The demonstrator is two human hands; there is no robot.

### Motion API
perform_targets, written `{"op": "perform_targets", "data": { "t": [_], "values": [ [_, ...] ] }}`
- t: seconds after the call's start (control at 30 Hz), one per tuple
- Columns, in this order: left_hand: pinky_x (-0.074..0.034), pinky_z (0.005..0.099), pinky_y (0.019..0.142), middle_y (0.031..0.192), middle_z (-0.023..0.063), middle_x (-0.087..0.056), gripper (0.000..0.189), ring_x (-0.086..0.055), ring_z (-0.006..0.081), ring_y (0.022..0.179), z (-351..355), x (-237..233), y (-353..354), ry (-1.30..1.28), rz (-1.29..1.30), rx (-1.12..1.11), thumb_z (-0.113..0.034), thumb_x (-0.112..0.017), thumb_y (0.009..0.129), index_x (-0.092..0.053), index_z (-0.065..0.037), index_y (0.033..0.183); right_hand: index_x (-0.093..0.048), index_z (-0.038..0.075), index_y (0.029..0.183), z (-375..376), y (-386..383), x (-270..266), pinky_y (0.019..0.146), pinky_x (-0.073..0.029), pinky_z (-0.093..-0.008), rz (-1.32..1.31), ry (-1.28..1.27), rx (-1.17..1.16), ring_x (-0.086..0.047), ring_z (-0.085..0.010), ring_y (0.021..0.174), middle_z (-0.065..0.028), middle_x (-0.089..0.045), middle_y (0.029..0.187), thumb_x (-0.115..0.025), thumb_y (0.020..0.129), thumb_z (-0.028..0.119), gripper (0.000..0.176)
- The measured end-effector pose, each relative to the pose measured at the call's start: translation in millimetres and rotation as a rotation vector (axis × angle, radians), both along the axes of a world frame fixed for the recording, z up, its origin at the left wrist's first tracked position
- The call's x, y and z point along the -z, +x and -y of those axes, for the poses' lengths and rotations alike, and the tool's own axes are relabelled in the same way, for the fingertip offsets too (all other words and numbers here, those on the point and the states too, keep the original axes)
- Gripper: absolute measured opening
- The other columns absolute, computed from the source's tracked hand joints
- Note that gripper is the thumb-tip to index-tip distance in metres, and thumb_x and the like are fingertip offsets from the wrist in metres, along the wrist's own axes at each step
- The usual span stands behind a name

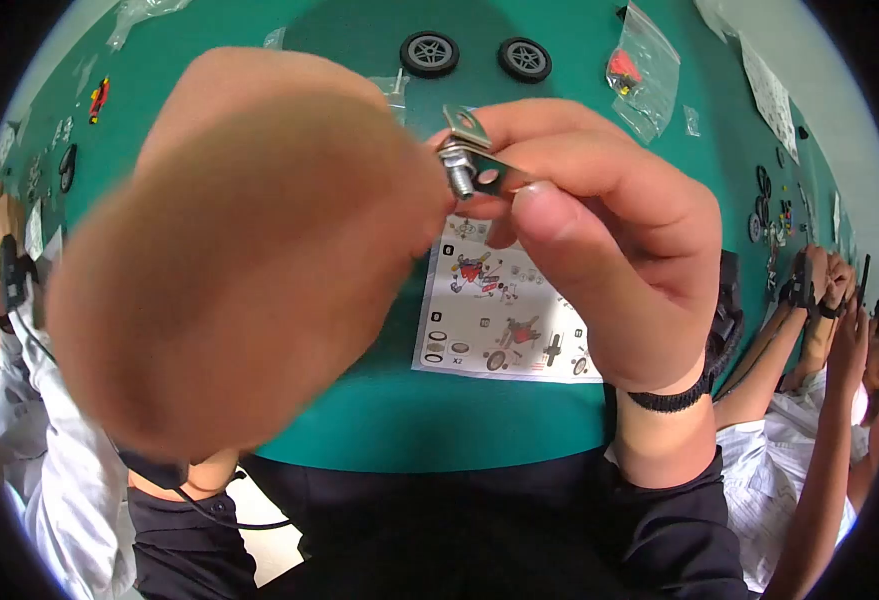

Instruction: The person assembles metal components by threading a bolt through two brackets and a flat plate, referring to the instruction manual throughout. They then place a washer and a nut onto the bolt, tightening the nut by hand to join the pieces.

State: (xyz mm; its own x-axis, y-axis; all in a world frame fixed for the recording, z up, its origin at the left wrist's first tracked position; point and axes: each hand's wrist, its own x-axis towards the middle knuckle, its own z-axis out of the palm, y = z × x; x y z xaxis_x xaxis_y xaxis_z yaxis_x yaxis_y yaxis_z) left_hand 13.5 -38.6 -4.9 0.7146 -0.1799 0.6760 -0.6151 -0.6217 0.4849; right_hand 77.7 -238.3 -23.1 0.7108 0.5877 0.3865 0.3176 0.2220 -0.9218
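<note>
While the right hand (599, 250) pinches a small silver bent-metal bracket (479, 150) with a short steel bolt (456, 175), raised above the green desk (409, 420) at its near edge, the blurred left hand (249, 260) meets the bolt, grip indiscernible; fastening seems underway, calling for steady fingertip turning.

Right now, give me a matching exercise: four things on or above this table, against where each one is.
1 bracket
2 wheels
3 sheet
4 bag

A flat on the table, printed side up
B pinched in the right fingers
C side by side, far across the table
D right of the wheels, red parts inside

Pairs: 1-B, 2-C, 3-A, 4-D
</note>
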Motion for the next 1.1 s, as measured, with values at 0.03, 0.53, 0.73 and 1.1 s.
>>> {"op": "perform_targets", "data": {
  "t": [0.03, 0.53, 0.73, 1.1],
  "values": [
    [-0.05, 0.0324, 0.066, 0.091, 0.0155, -0.057, 0.042, -0.054, 0.0198, 0.073, -1, -5, -2, 0.113, 0.023, -0.012, 0.011, -0.077, 0.076, -0.046, -0.002, 0.101, -0.067, -0.005, 0.101, -1, -3, 0, 0.075, -0.051, -0.0282, -0.045, 0.02, -0.007, -0.065, -0.0194, 0.09, -0.0179, -0.068, 0.109, -0.055, 0.095, 0.007, 0.018],
    [-0.051, 0.0273, 0.08, 0.095, 0.0122, -0.065, 0.02, -0.066, 0.0184, 0.085, 2, 8, 4, -0.101, -0.256, 0.021, 0.005, -0.067, 0.087, -0.057, 0.002, 0.103, -0.066, -0.006, 0.113, -2, -1, 4, 0.077, -0.055, -0.0287, 0.198, -0.033, 0.148, -0.068, -0.0199, 0.091, -0.0177, -0.069, 0.109, -0.055, 0.098, 0.006, 0.023],
    [-0.052, 0.0254, 0.071, 0.093, 0.01, -0.07, 0.008, -0.066, 0.0145, 0.078, 4, 2, 7, 0.018, -0.317, -0.082, -0.003, -0.061, 0.093, -0.065, 0.002, 0.098, -0.065, -0.005, 0.114, 2, -1, -3, 0.078, -0.054, -0.0286, 0.137, -0.095, 0.218, -0.068, -0.0201, 0.092, -0.0172, -0.07, 0.107, -0.054, 0.099, 0.008, 0.023],
    [-0.05, 0.0222, 0.069, 0.108, 0.0095, -0.065, 0.02, -0.06, 0.0094, 0.086, 10, 21, 9, -0.408, -0.899, 0.103, -0.018, -0.056, 0.099, -0.063, 0.0, 0.096, -0.064, -0.005, 0.102, 19, 23, 16, 0.069, -0.044, -0.0217, 0.447, -0.54, 0.677, -0.055, -0.0079, 0.076, -0.0054, -0.065, 0.081, -0.058, 0.098, 0.012, 0.018]
  ]
}}
